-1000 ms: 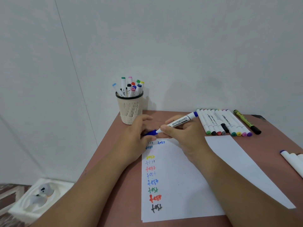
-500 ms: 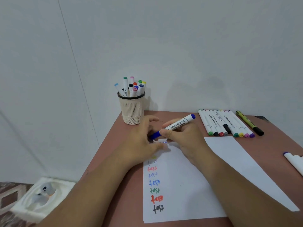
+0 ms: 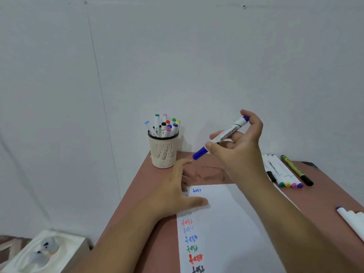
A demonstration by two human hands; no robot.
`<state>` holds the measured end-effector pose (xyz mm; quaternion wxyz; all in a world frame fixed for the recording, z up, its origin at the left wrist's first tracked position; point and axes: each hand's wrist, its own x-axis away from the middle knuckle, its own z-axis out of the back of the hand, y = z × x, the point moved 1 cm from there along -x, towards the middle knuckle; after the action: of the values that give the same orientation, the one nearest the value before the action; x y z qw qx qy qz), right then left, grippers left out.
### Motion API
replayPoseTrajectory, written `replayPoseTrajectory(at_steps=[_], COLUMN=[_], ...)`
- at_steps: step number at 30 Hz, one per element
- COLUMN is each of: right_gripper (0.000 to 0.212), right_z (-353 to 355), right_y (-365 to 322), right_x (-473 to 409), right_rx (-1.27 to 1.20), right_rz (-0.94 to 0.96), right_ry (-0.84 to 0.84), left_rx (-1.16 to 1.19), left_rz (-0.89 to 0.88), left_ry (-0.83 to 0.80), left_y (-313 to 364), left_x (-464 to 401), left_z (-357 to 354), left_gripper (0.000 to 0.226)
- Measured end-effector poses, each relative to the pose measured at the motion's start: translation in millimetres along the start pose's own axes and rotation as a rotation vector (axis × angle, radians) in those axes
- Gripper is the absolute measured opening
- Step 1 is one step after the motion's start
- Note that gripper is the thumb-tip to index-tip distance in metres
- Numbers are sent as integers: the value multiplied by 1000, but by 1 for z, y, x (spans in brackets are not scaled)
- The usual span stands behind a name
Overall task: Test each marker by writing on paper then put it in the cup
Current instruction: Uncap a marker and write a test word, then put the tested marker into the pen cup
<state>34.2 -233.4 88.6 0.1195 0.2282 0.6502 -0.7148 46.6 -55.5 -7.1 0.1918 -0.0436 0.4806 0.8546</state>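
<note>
Roughly midway, I judge: the worktop (image 3: 334,194) carries the paper (image 3: 226,233), whose left edge bears a column of coloured "test" marks, and the cup (image 3: 163,150) at centre holds about ten markers. A row of untested markers (image 3: 283,174) waits at right. The right hand (image 3: 240,142) grips the capped blue whiteboard marker (image 3: 222,134) raised right of the cup; the left hand (image 3: 177,190) rests flat, fingers spread, on the paper.
</note>
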Motion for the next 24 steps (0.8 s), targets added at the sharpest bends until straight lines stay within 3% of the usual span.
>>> replayPoseTrajectory(at_steps=[6,11,14,20,24], right_gripper=[81,68,64,21,24], right_z=[-50,-101,-128,-143,-131], right_y=[-16,-26,-14,24,27], right_x=[-32,-78,-96,-99,-88], right_rx=[133,184,429,780,841], right_rz=[140,268,301,339,318], right_ry=[-84,-115,-246,-319,-321], left_rx=[93,77,63,-28,-143], left_rz=[8,89,136,132,94], left_ry=[425,721,749,672,564], left_y=[1,-11,-18,-25,-22], left_x=[2,-5,-8,-13,-11], left_z=[24,39,44,40,38], left_gripper=[61,55,52,47,45])
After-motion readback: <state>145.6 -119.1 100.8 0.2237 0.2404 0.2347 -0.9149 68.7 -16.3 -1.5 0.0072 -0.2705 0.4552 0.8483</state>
